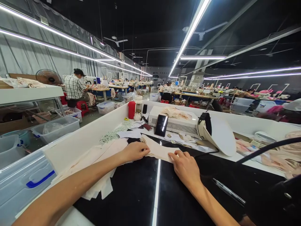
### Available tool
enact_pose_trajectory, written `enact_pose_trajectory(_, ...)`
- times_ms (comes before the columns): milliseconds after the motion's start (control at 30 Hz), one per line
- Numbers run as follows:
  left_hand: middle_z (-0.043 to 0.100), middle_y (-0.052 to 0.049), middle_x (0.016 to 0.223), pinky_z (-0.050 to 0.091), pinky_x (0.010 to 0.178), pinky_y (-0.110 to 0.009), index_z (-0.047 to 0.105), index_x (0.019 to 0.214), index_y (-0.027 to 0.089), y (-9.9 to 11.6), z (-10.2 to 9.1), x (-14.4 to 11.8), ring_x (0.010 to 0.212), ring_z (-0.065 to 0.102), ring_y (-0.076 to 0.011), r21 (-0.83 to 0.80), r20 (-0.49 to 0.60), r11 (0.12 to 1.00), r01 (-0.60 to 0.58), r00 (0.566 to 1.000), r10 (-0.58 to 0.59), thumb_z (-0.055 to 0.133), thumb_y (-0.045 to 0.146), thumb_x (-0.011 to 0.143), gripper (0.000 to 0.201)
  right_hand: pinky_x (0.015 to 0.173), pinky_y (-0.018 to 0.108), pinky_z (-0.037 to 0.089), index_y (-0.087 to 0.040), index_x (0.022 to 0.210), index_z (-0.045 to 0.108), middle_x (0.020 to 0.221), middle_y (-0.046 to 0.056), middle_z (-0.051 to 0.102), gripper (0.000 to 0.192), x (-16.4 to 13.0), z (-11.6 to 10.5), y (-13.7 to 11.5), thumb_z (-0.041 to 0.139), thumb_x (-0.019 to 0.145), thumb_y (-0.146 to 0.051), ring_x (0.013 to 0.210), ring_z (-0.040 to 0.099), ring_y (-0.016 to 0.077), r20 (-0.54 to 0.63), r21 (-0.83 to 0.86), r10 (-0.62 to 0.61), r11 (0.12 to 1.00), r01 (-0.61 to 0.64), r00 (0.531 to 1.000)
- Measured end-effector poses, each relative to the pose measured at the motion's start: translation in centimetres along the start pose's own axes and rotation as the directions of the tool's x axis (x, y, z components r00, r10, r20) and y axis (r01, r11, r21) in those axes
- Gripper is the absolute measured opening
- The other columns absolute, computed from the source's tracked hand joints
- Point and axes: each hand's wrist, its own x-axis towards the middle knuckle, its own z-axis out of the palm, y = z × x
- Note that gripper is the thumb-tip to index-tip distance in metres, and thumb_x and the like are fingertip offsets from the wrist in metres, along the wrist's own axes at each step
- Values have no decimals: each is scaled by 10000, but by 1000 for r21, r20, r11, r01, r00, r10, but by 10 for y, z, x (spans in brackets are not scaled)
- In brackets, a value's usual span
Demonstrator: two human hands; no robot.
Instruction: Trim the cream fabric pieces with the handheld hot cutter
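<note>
A pale cream fabric piece [158, 148], seemingly several layers, lies over the black glossy tabletop [137, 191]. At its left end, my left hand [135, 151] has thumb and fingers closed on the edge. My right hand [187, 166] holds the right end, its index fingertip on the corner and its thumb mostly hidden. Beside my left forearm lies a loose spread of similar cream fabric pieces [104, 185], partly covered by the arm.
Behind the fabric, a phone [161, 125] leans against a white vented box [185, 125]. A red bottle [131, 110] stands at the back left, near pale green cord [110, 135]. A white visor [221, 135] and a pen [229, 191] lie to the right. Co-workers sit farther off.
</note>
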Motion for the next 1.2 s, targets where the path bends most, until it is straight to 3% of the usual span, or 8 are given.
enact_pose_trajectory(133, 806, -100, 1147, 536, 1052, -381, 790, 1053, 169, 6, -3, 9, 1129, 732, -270, 43, -49, 999, -16, 999, 19, 484, 349, 1178, 377, 836, 398, 465, -255, 1330, 809, 1254, 129, 804, 494, 0, -7, -11, 515, 1009, -20, 1041, 688, 297, -19, -33, -7, 999, 7, 1000)
enact_pose_trajectory(267, 764, -98, 1263, 569, 1118, -502, 754, 1190, 167, 11, 5, 18, 1209, 723, -266, 61, -21, 997, -50, 998, 51, 650, 388, 1149, 248, 814, 388, 459, -227, 1167, 842, 1116, 112, 813, 419, -1, -7, -16, 526, 1001, -8, 990, 696, 287, 0, -23, -29, 999, 29, 1000)
enact_pose_trajectory(433, 766, -94, 1317, 570, 1133, -474, 759, 1223, 175, 14, -2, 9, 1248, 722, -264, 77, -3, 996, -40, 999, 40, 646, 338, 1145, 213, 859, 406, 507, -196, 1239, 828, 1162, 124, 812, 500, -12, -10, -22, 488, 964, 46, 1022, 723, 301, -5, 35, -41, 999, 41, 999)
enact_pose_trajectory(533, 782, -74, 1318, 530, 1132, -372, 781, 1209, 210, 10, -26, -11, 1241, 718, -258, 126, -53, 991, 34, 998, -27, 554, 280, 1138, 247, 920, 431, 549, -202, 1291, 810, 1232, 123, 807, 544, -25, -14, -30, 468, 953, 53, 1067, 734, 306, -22, 108, -88, 990, 90, 996)
enact_pose_trajectory(767, 748, -126, 1040, 537, 941, -454, 725, 1013, 181, -18, -74, -85, 1047, 709, -352, 258, -201, 889, 378, 921, -333, 624, 309, 1028, 164, 922, 442, 640, -240, 1212, 810, 1242, 111, 795, 523, -58, -18, -55, 467, 944, 50, 1092, 769, 292, -73, 282, -189, 938, 202, 979)
enact_pose_trajectory(900, 740, -81, 1014, 562, 942, -440, 710, 966, 178, -26, -75, -105, 990, 707, -284, 246, -179, 860, 446, 893, -412, 684, 285, 1031, 128, 910, 425, 680, -232, 1175, 803, 1229, 112, 795, 520, -66, -23, -68, 456, 924, 63, 1058, 792, 271, -86, 347, -242, 902, 256, 967)
enact_pose_trajectory(1067, 733, -98, 1292, 642, 998, -474, 720, 1291, 165, -24, -71, -105, 1130, 736, -259, 164, -182, 854, 494, 866, -466, 736, 414, 1104, 311, 914, 456, 709, -227, 1173, 806, 1249, 141, 799, 488, -74, -29, -71, 450, 950, 22, 1069, 823, 293, -107, 417, -314, 847, 329, 943)
enact_pose_trajectory(1200, 711, -114, 1378, 645, 1026, -495, 704, 1365, 178, -22, -72, -105, 1190, 730, -278, 60, -224, 862, 503, 849, -479, 735, 408, 1107, 347, 916, 452, 717, -248, 1188, 818, 1249, 146, 808, 453, -81, -23, -64, 455, 1000, -52, 1076, 842, 295, -106, 475, -355, 803, 360, 929)
